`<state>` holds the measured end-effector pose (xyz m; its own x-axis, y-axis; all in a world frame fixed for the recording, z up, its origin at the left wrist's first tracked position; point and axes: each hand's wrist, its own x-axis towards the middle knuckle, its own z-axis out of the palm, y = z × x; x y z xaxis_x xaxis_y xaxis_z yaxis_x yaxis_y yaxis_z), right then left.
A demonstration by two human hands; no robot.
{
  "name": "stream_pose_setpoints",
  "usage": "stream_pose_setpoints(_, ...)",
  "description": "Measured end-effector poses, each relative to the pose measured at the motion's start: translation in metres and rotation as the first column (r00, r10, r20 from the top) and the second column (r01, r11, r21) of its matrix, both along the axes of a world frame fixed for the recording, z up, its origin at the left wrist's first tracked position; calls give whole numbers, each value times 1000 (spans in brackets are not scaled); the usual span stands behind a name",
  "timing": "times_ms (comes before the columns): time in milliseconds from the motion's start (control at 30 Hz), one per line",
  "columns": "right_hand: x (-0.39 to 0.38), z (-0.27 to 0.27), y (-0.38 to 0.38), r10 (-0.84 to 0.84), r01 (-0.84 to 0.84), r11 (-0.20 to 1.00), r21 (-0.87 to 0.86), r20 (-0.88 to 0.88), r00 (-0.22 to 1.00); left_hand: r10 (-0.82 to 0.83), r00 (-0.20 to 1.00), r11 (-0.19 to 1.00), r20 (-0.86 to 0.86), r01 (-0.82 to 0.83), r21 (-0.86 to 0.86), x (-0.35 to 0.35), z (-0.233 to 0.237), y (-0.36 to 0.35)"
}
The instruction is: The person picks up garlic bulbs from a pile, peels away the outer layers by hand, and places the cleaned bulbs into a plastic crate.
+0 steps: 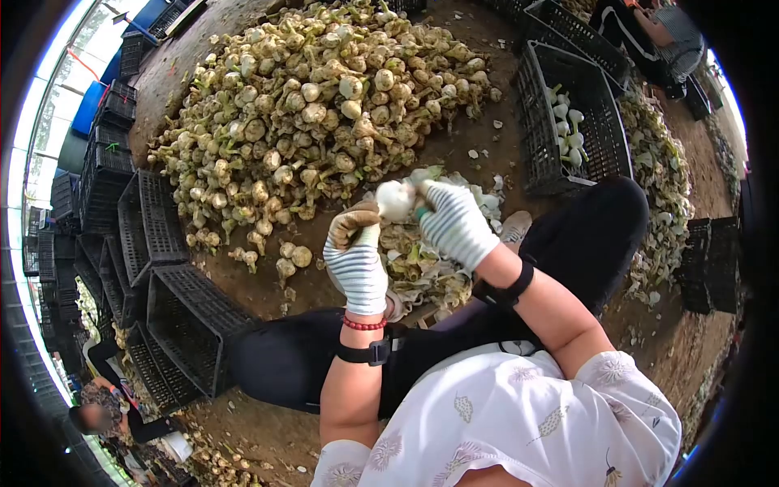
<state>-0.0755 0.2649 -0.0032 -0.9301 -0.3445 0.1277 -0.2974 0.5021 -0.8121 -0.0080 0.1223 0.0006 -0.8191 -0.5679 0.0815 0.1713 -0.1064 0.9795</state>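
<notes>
A white, peeled garlic bulb (395, 200) is held between my two gloved hands, above a heap of stripped husks (426, 264). My left hand (357, 256), in a striped glove with a brownish fingertip area, has its fingers curled at the bulb's left side. My right hand (453, 219), in a matching glove, is closed at the bulb's right side, with something green by its fingers. Beyond my hands lies a large pile of unpeeled garlic (300, 105). Clean white bulbs (570, 130) lie inside a black crate (554, 174) at the upper right.
Black crates (191, 325) stand along the left, and another crate (710, 264) stands at the right. Husks (661, 187) lie in a strip beyond my right knee. Another person (105, 406) sits at the lower left; a further person (673, 40) is at the upper right.
</notes>
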Motion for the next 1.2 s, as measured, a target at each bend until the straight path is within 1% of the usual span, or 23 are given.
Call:
stream_pose_setpoints(67,-29,-51,16,-18,66,983,-170,272,962,-23,1000,995,-3,23,101,3,3,-5)
stream_pose_setpoints(133,-51,-135,48,66,-125,958,259,223,973,42,999,856,-24,-24,517,0,11,-11)
stream_pose_setpoints(167,-48,-127,47,76,-135,956,261,224,972,45,999,861,-31,-23,508,0,5,-15)
stream_pose_setpoints(200,-36,-107,46,89,-87,980,178,-3,996,55,998,859,-20,-37,511,3,1,-15)
stream_pose_setpoints(267,-33,-62,44,65,-48,996,77,-238,969,69,993,886,101,-107,451,-4,-2,-13)
stream_pose_setpoints(333,-35,-13,45,126,-85,985,-149,295,947,90,987,894,135,-140,425,-7,0,-7)
stream_pose_setpoints(367,-35,21,44,124,-105,992,-65,488,864,99,989,938,108,-129,321,-8,-5,-8)
stream_pose_setpoints(400,-36,19,43,121,-102,993,-65,485,866,107,991,970,79,-122,212,-11,-3,-6)
stream_pose_setpoints(467,-31,12,40,205,-221,962,158,114,972,136,987,986,84,-143,81,-12,2,1)
stream_pose_setpoints(533,-23,20,28,220,-220,975,-16,129,967,59,990,993,129,-45,-112,-11,5,6)
stream_pose_setpoints(600,-23,17,20,195,-204,979,21,221,956,15,992,996,124,-4,-90,-11,2,7)
stream_pose_setpoints(733,-15,1,20,222,-200,974,-110,258,940,-7,977,999,215,-1,34,-11,-5,-2)
stream_pose_setpoints(800,-22,-23,25,55,50,954,-297,334,941,-47,996,869,75,4,495,-11,-10,-7)
stream_pose_setpoints(833,-29,-11,30,-29,153,937,-313,369,929,-15,1000,834,11,6,552,-11,-9,-9)
stream_pose_setpoints(867,-37,-13,41,-48,247,935,-254,600,798,-26,999,805,-46,48,591,-11,-12,-14)
stream_pose_setpoints(900,-46,-39,55,-2,-8,1000,17,506,863,-69,997,779,-40,79,622,-10,-15,-21)
stream_pose_setpoints(933,-52,-70,64,81,-232,920,316,427,901,-110,993,749,-33,105,654,-9,-18,-25)
stream_pose_setpoints(967,-48,-86,64,83,-235,919,317,426,901,-106,994,749,-34,103,655,-10,-20,-23)
stream_pose_setpoints(1067,-39,-96,66,160,-84,915,395,-162,974,-14,1000,674,-10,17,739,-14,-27,-18)
stream_pose_setpoints(1100,-46,-82,68,207,-194,978,-72,392,897,-16,999,645,34,-15,764,-14,-28,-19)
stream_pose_setpoints(1133,-52,-73,70,431,-3,865,-502,739,518,-22,997,615,76,-47,787,-15,-29,-20)
stream_pose_setpoints(1167,-54,-84,72,478,5,843,-538,753,453,-27,997,614,68,-37,789,-15,-29,-22)
stream_pose_setpoints(1200,-55,-86,68,271,-207,962,-179,720,639,-22,994,661,104,-64,748,-15,-29,-23)
